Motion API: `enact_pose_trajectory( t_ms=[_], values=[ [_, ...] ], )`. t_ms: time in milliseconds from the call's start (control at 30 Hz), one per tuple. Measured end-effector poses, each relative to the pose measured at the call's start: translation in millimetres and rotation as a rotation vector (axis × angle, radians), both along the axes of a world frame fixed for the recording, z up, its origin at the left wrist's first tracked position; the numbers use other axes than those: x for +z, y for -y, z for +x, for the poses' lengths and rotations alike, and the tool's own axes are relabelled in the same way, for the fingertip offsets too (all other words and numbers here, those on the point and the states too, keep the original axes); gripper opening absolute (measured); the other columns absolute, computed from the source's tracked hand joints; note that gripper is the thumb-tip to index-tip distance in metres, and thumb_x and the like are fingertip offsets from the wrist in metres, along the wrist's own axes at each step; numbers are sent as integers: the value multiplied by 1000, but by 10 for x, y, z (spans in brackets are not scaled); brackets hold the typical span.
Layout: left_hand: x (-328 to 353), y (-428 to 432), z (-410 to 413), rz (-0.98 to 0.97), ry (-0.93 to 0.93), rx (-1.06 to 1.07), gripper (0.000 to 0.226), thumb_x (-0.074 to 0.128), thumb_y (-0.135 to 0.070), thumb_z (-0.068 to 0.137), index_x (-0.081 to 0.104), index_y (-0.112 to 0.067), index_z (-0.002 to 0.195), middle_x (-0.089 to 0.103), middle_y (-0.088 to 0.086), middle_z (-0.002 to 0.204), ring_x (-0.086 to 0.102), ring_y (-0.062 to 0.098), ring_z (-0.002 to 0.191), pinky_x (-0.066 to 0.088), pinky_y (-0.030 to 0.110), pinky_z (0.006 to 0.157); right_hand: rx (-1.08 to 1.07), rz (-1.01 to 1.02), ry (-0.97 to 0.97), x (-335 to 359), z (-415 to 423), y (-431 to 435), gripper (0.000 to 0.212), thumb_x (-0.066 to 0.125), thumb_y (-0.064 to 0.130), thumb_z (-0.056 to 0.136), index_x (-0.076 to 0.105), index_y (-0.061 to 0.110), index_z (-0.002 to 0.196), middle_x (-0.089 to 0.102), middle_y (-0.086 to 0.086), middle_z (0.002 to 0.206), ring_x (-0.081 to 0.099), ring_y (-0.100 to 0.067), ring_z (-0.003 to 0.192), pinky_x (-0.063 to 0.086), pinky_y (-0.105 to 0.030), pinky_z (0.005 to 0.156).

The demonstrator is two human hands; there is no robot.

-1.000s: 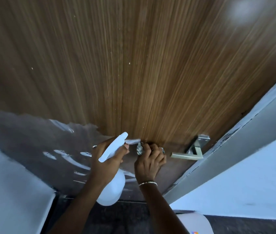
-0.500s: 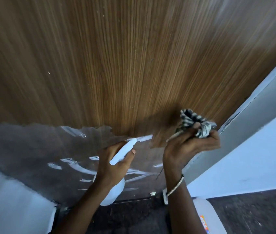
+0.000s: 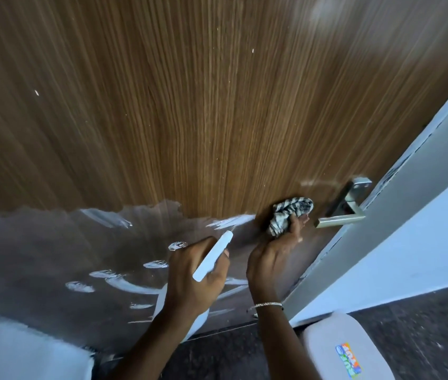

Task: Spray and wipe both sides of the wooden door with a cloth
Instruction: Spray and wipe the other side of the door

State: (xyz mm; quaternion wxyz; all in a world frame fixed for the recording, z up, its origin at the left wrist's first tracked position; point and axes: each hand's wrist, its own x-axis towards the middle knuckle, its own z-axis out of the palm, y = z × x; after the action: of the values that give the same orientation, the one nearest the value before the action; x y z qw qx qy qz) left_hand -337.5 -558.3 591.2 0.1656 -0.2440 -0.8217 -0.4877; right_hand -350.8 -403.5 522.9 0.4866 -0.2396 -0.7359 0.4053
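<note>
Risks, as a judgement: grey film (image 3: 39, 256) is covering the lower part of the wooden door (image 3: 217, 119), so spray is likely landing on plastic and the wood beneath is getting missed. The film's torn edge may be snagging the wipe. Spray bottle (image 3: 213, 256) nozzle is pointing toward the wiping hand, so a squeeze may wet skin instead of door. Wiping is happening just beside the lever handle (image 3: 340, 215), so knuckles may be knocking it.

Left hand (image 3: 195, 278) is curling its fingers round the bottle neck, trigger finger hidden. Right hand (image 3: 272, 259) is bunching the striped cloth (image 3: 290, 215) in curled fingers, pressing it against the door near the film's top edge.
</note>
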Motion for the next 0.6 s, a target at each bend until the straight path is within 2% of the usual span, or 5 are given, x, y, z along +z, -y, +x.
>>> enact_pose_trajectory(
  t_ms=[67,167,300,433,600],
  values=[
    [0,19,29,7,-35,21,27,60,-27,88,55,-20,63,51,-10,51,51,14,46,41,30,45,18,-78,7,76,98,48,57,36,-8,98,27,8,153,20,-19,165,10,-25,158,8,-48,129],
    [2,58,91,41,-53,5,20,61,-25,89,64,-18,70,56,-11,54,54,12,47,44,30,45,23,-113,-28,296,148,112,58,43,-3,107,18,-5,159,12,-17,167,4,-23,154,-1,-7,119],
    [17,113,90,76,-20,-5,14,64,-20,88,66,-17,75,58,-14,61,59,8,57,49,31,55,91,-198,-42,308,-112,397,64,38,18,113,1,10,165,-8,-10,172,-13,-19,159,-5,-19,124],
    [58,197,120,128,18,14,21,67,-19,86,75,-17,106,72,-18,97,68,-3,90,53,15,81,248,-28,83,69,-61,801,71,35,40,108,-9,33,163,-20,-4,170,-20,-21,157,7,-49,128],
    [46,281,69,142,65,11,13,67,-25,88,70,-13,86,72,-3,76,68,14,71,57,40,64,269,72,114,-27,-9,256,69,38,25,109,-2,17,164,-22,-13,169,-18,-32,157,-7,-25,126]
  ],
)
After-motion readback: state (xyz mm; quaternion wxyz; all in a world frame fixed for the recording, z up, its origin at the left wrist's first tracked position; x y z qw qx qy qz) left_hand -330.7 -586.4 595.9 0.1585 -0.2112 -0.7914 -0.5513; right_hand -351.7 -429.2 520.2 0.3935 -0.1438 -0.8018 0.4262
